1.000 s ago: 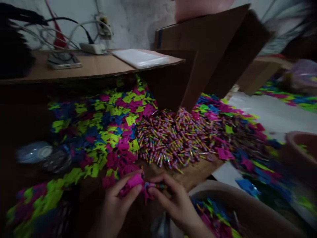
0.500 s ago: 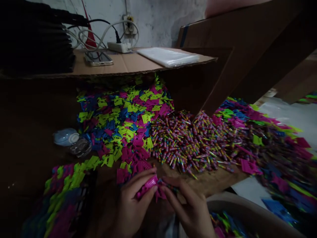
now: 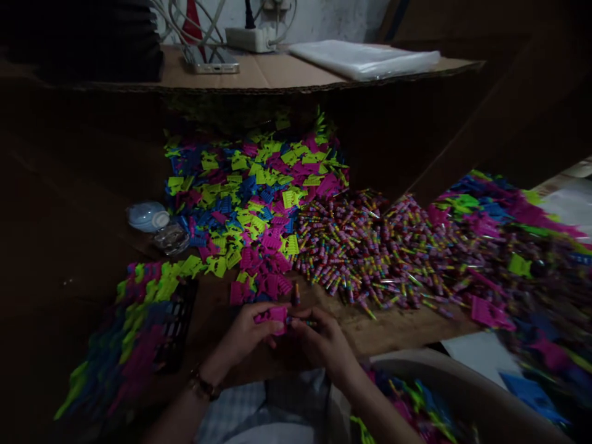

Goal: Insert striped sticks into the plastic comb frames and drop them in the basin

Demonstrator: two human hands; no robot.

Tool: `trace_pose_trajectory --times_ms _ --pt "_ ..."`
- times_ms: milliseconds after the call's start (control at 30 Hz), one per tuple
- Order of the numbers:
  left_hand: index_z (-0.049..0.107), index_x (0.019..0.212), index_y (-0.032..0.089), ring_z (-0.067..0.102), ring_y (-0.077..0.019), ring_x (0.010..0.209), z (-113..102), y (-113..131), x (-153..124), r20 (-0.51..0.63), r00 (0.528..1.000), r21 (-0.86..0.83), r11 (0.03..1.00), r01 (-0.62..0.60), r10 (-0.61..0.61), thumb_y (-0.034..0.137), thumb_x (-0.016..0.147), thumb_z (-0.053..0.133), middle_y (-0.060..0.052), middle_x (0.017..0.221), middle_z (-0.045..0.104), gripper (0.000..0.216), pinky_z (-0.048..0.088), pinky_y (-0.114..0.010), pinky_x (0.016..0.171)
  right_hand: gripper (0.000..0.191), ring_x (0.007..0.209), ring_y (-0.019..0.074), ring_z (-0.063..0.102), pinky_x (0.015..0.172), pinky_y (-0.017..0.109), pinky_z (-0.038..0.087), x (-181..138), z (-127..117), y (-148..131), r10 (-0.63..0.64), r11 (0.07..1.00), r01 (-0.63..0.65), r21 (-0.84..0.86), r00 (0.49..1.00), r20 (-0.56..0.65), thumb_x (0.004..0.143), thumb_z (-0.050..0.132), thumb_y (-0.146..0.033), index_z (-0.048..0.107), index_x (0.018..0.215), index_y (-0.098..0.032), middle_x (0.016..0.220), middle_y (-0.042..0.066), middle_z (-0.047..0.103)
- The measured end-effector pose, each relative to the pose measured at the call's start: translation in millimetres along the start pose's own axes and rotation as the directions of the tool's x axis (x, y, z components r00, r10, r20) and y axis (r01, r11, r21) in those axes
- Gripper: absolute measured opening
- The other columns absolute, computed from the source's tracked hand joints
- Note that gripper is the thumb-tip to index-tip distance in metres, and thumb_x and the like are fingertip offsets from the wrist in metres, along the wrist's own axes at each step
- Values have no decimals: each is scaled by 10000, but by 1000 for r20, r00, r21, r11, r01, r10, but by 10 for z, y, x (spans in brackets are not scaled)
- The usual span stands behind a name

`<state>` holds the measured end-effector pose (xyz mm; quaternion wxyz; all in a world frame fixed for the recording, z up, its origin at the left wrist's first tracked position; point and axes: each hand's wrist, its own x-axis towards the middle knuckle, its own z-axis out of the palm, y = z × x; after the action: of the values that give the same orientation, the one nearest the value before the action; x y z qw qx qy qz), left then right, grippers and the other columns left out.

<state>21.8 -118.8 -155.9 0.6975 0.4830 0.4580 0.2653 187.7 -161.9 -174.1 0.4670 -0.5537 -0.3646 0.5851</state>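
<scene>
Close by, left hand [image 3: 245,336] fingers pinching a pink plastic piece [image 3: 274,315], right hand [image 3: 324,342] fingers closed on a small multicoloured stick [image 3: 304,322] touching it, over the desk [image 3: 393,327] near edge, centre.

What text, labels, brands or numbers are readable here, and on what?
No text can be read in this frame.
Small coloured sticks: wrappers look printed, too small and blurred to read.
Phone and power strip on the cardboard shelf: no marking legible.
Pink plastic piece, held in the left hand with the right hand against it: no print visible.
</scene>
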Motion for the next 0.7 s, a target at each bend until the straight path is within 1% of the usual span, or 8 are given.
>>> trace_pose_trajectory --times_ms 67,133,233,367,467,567,633,700 --pt "669 1060 101 572 -138 628 -44 -115 68 -21 999 -36 999 25 -26 323 638 727 -62 806 681 480 479 -209 475 319 453 84 464 450 205 372 104 7 111 28 999 -29 21 999 33 644 731 -458 629 704 -161 575 -30 591" --pt "677 1019 96 551 -123 585 -76 -185 118 -55 998 -64 997 32 -36 325 618 743 -42 757 667 467 460 -205 460 322 451 87 472 447 211 376 180 7 143 51 998 -53 23 996 77 638 731 -461 635 691 -158 580 -22 600" --pt "695 940 102 530 -104 542 -101 -236 161 -80 996 -92 995 31 -38 317 604 755 -25 711 657 404 434 -192 445 321 435 84 470 434 211 374 246 -2 116 91 995 -95 24 987 130 628 741 -451 634 677 -153 568 -18 600" --pt "712 846 107 548 -112 534 -114 -230 153 -54 998 -132 991 32 -39 324 607 754 -41 687 671 325 436 -195 444 337 419 74 453 413 199 358 284 -5 38 126 990 -135 42 977 170 651 725 -463 622 726 -151 569 -19 597" --pt "711 897 120 595 -136 606 -104 -108 112 -47 999 -155 988 19 -27 321 629 748 -59 758 696 337 476 -208 487 325 435 70 468 418 188 357 288 -13 -97 107 992 -117 54 980 167 642 746 -435 622 749 -155 583 -26 601" --pt "684 1014 130 625 -158 677 -65 114 68 -44 999 -191 982 -3 -5 309 648 748 -66 829 702 412 513 -231 528 310 444 80 493 426 192 381 244 -31 -299 73 996 -80 40 985 158 651 745 -427 616 745 -162 575 -30 606" --pt "676 1030 120 624 -151 647 -24 270 37 -52 998 -203 979 -30 20 307 655 748 -61 814 700 425 520 -236 531 296 478 92 529 457 197 419 175 -35 -424 7 1000 -7 -3 993 121 674 728 -429 616 744 -163 585 -25 615" --pt "677 1026 114 625 -144 624 25 398 -2 -72 995 -178 981 -73 61 303 667 740 -56 807 703 411 522 -234 534 269 545 106 574 507 200 460 76 -23 -510 -123 988 126 -84 992 41 702 710 -412 626 765 -165 640 -10 635"
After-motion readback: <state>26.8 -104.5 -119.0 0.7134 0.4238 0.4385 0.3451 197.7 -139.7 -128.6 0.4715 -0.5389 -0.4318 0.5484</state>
